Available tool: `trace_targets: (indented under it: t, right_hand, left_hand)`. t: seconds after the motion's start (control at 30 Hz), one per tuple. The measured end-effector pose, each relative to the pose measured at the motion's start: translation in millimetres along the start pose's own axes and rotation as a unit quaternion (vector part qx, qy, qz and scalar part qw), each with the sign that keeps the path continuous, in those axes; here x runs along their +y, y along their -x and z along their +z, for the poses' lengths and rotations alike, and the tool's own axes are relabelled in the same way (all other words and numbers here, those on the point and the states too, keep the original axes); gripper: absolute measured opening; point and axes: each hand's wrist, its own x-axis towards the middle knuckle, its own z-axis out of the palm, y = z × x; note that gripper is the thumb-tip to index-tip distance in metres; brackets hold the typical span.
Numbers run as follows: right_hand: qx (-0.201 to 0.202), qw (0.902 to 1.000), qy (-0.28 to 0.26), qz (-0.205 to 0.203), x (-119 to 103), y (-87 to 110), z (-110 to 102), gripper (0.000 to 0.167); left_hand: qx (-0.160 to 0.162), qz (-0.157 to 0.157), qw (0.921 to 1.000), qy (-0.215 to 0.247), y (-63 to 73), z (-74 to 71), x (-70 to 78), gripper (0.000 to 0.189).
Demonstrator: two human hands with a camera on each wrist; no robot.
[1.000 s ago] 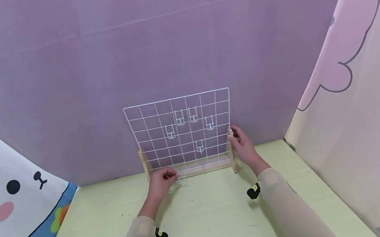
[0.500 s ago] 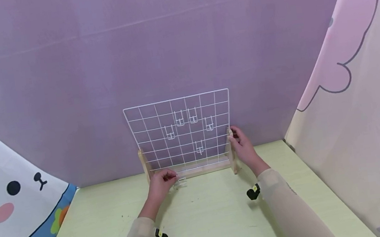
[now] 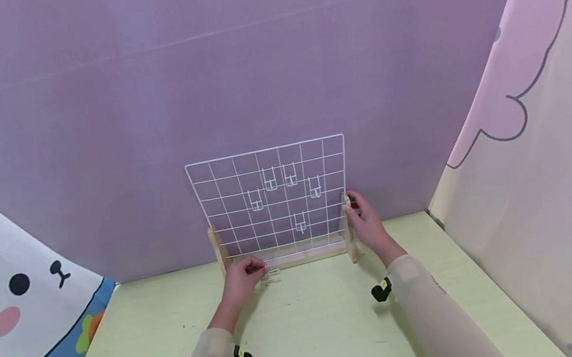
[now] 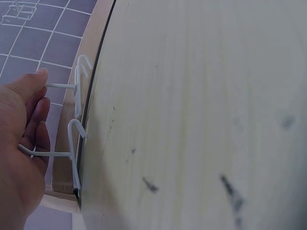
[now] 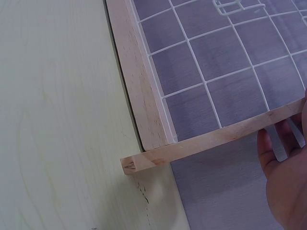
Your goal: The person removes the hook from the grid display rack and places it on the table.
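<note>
A white wire grid panel (image 3: 270, 204) stands upright in a wooden stand (image 3: 306, 254). My left hand (image 3: 242, 282) is low at the panel's front left, pinching a white wire hook (image 4: 78, 88) between thumb and fingers. A second wire hook (image 4: 72, 153) sticks out from under the lower fingers of the same hand. Both lie close to the stand's bottom bar (image 4: 64, 163). On the other side, my right hand (image 3: 368, 225) grips the stand's right side post (image 5: 216, 139) near its top; the right wrist view shows fingers against the outer face, while its thumb is hidden there.
Several similar wire hooks, one of them a lower hook (image 3: 300, 222), hang on the panel. A pale wooden tabletop (image 3: 314, 324) with small dark marks spreads in front. Behind rises a purple backdrop (image 3: 252, 75); a printed cloth (image 3: 544, 188) borders the right side.
The wire hooks in my left hand have dipped slightly toward the tabletop. My right hand stays on the side post.
</note>
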Motion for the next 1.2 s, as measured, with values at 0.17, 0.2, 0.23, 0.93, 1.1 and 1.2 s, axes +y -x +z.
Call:
trace_targets:
  t: [0.17, 0.2, 0.23, 0.93, 1.1, 1.2]
  right_hand:
    - [-0.002, 1.0, -0.005, 0.001, 2.2, -0.8, 0.7, 0.049]
    - [-0.002, 1.0, -0.007, 0.002, 2.4, -0.9, 0.9, 0.049]
    - [-0.003, 1.0, -0.008, 0.003, 2.5, -0.9, 1.0, 0.049]
    - [-0.005, 0.9999, -0.003, 0.014, -1.6, 3.0, 0.5, 0.05]
    - [-0.004, 0.9999, 0.002, 0.011, -2.7, 2.7, 0.3, 0.05]
    - [-0.004, 0.9999, 0.004, 0.012, -3.1, 2.0, 0.2, 0.051]
  left_hand:
    - [0.0, -0.001, 1.0, -0.003, 0.0, 0.5, -2.6, 0.011]
    - [0.0, -0.001, 1.0, -0.003, 0.0, 0.6, -3.0, 0.011]
    - [0.0, -0.003, 1.0, -0.003, 0.1, 0.6, -3.4, 0.011]
    - [-0.001, -0.003, 1.0, -0.003, 0.4, 1.6, -8.5, 0.01]
    - [-0.002, -0.008, 1.0, -0.005, 1.4, 1.7, -7.1, 0.01]
    - [-0.007, -0.014, 0.9999, -0.006, 1.9, 1.2, -6.7, 0.008]
